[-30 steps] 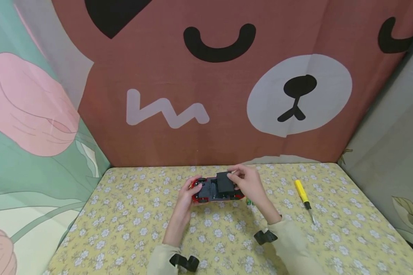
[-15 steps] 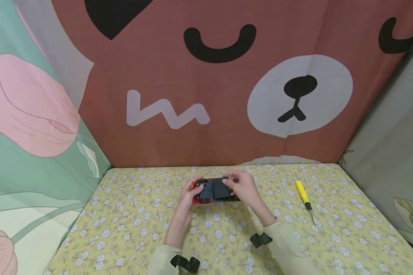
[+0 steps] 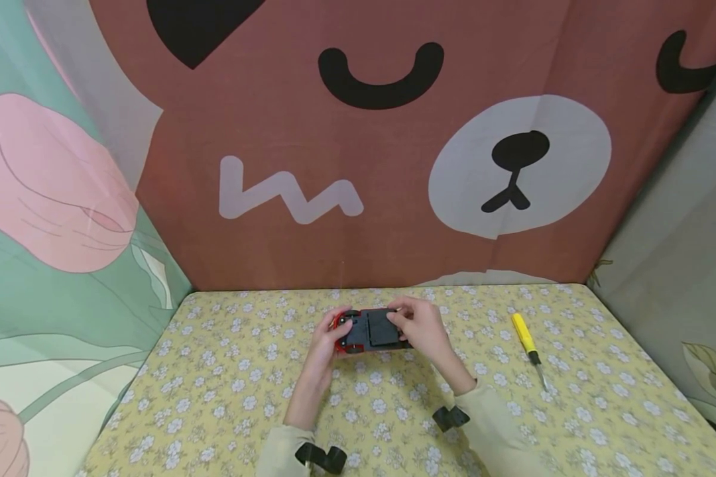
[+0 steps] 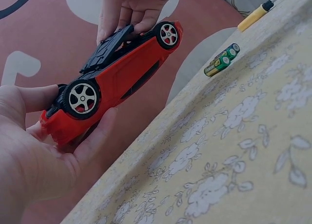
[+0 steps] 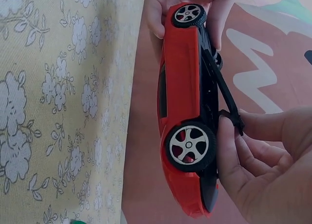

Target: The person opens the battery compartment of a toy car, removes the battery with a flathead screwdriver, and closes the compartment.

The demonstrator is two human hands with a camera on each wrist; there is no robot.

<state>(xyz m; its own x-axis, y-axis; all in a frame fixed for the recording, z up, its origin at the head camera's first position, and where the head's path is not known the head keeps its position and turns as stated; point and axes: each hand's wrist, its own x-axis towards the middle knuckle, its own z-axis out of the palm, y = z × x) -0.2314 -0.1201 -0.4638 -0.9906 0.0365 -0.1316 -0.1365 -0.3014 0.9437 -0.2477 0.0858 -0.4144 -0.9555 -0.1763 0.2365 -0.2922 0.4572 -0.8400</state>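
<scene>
A red toy car (image 4: 131,75) is held upside down above the table, its black underside facing up. At one end, my left hand (image 3: 324,338) grips it, thumb on the underside and fingers beneath the body. A black battery cover (image 3: 384,328) lies over the middle of the underside. My right hand (image 3: 420,324) pinches the cover's free edge between thumb and fingers. In the right wrist view the cover (image 5: 224,90) is tilted, its far edge against the chassis and its pinched edge raised. The battery compartment's inside is mostly hidden.
Green batteries (image 4: 218,65) lie on the flowered tablecloth (image 3: 215,397), beyond the car in the left wrist view. A yellow-handled screwdriver (image 3: 525,336) lies to the right. Behind the table hangs a brown curtain (image 3: 274,252) with a bear print.
My right hand has moved left with the battery cover, bringing it down over the middle of the car's underside. In the last half second little has moved.
</scene>
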